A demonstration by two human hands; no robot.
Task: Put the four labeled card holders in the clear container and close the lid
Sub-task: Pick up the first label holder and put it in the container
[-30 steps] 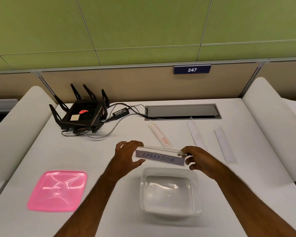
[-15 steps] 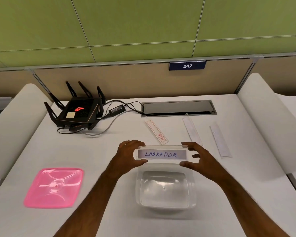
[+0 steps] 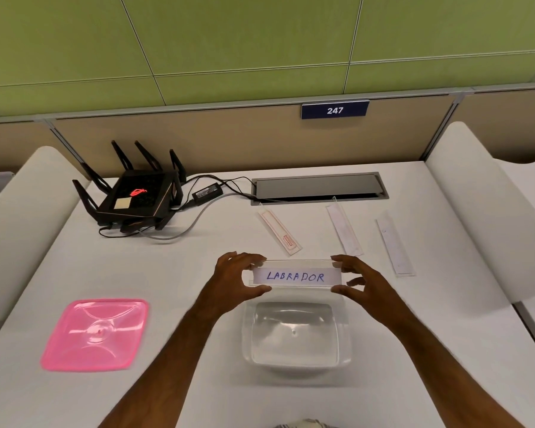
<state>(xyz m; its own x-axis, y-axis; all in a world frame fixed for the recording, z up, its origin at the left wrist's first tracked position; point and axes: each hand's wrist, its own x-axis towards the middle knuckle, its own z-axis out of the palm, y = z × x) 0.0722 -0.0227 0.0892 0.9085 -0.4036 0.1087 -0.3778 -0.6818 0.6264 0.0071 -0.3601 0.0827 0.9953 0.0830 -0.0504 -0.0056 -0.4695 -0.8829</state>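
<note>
A clear card holder labeled LABRADOR (image 3: 295,277) is held level above the far rim of the clear container (image 3: 343,356). My left hand (image 3: 233,281) pinches its left end and my right hand (image 3: 363,284) pinches its right end. The container sits open on the white desk with nothing inside. Three more card holders lie flat beyond it: one with red print (image 3: 279,232), a plain one (image 3: 344,230) and another plain one (image 3: 394,248) at the right. The pink lid (image 3: 95,334) lies flat at the left.
A black router with several antennas (image 3: 135,193) and its cables (image 3: 195,211) sit at the back left. A grey cable hatch (image 3: 318,188) is set into the desk at the back. White curved dividers (image 3: 476,211) flank the desk on both sides.
The LABRADOR holder was tilted a second ago and is now level, facing me squarely. Both hands stay on its ends above the container's far edge.
</note>
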